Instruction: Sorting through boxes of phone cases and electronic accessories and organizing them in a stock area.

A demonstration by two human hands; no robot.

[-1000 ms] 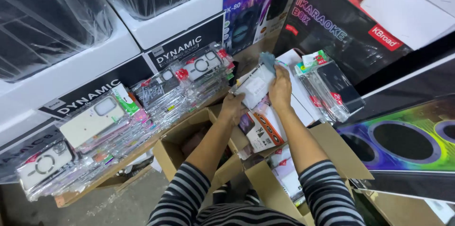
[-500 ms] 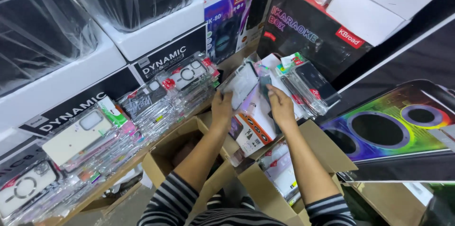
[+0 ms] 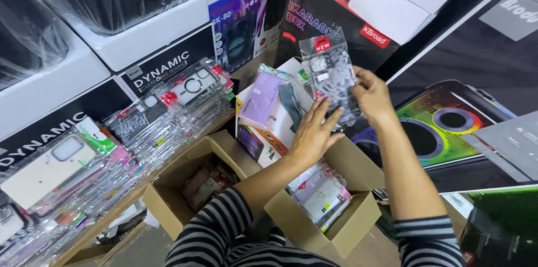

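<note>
- Hands meet over the stock: the right hand (image 3: 372, 94) pinches the edge of a clear packaged phone case (image 3: 330, 73) and lifts it upright, while the left hand (image 3: 312, 135) lies flat with fingers spread against the lower packs in the pile.
- That pile, with a lilac case pack (image 3: 261, 99) on top, leans on a printed box (image 3: 263, 132) just above two open cardboard boxes (image 3: 342, 219), one holding more packaged cases (image 3: 319, 194).
- Sorting like this goes best, by judgement, with the left palm bracing the leaning pile so nothing slides while the right hand draws one pack free by its rim, keeping the slippery film from bending.
- Compared with half a second earlier, both hands then pressed low on the pile; now the right one has risen with a single pack, and the view has swung slightly right.
- Rows of bagged cases (image 3: 168, 110) line the shelf (image 3: 129, 200) to the left.
</note>
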